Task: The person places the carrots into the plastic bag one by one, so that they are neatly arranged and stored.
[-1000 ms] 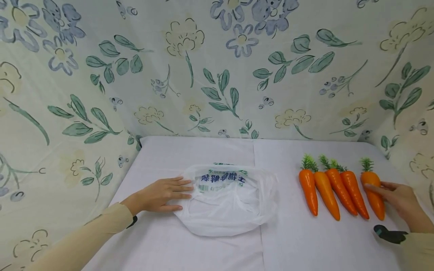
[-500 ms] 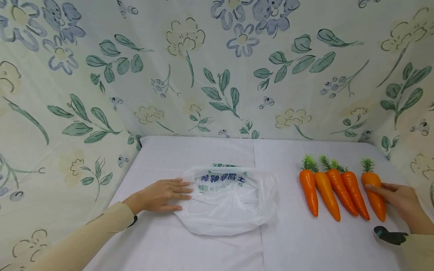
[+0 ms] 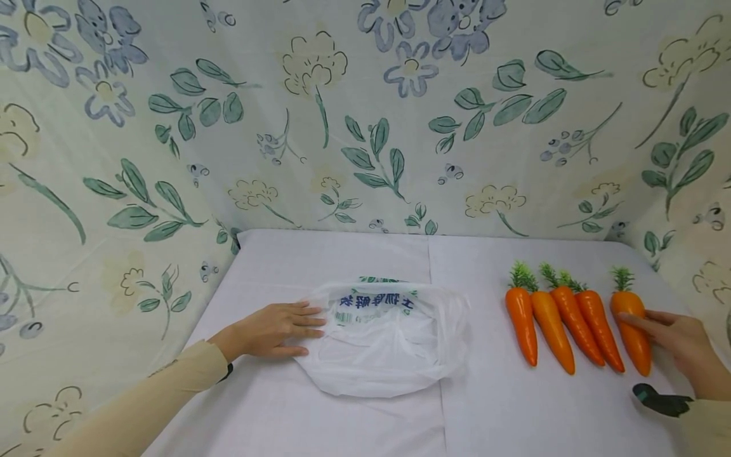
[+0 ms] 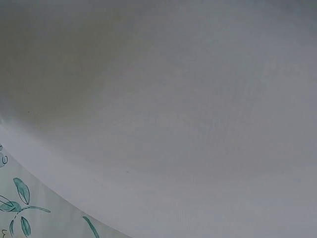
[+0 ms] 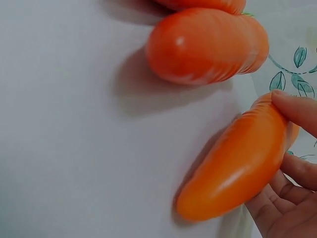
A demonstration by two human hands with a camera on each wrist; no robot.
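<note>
My left hand [image 3: 278, 330] rests flat with fingers spread at the left edge of a white plastic bag [image 3: 388, 355]. The bag lies on the table with its mouth opened out, and dark blue and green print shows inside. At the far right, my right hand [image 3: 679, 336] grips the rightmost carrot [image 3: 631, 333], thumb on top and fingers along its right side. In the right wrist view that orange carrot [image 5: 233, 168] lies close over the cloth, pinched near its thick end. The left wrist view holds only white cloth and a bit of floral fabric.
Several more carrots [image 3: 552, 327] with green tops lie in a row just left of the held one. White cloth [image 3: 502, 412] covers the table. Floral fabric [image 3: 365, 95] hangs behind and at both sides.
</note>
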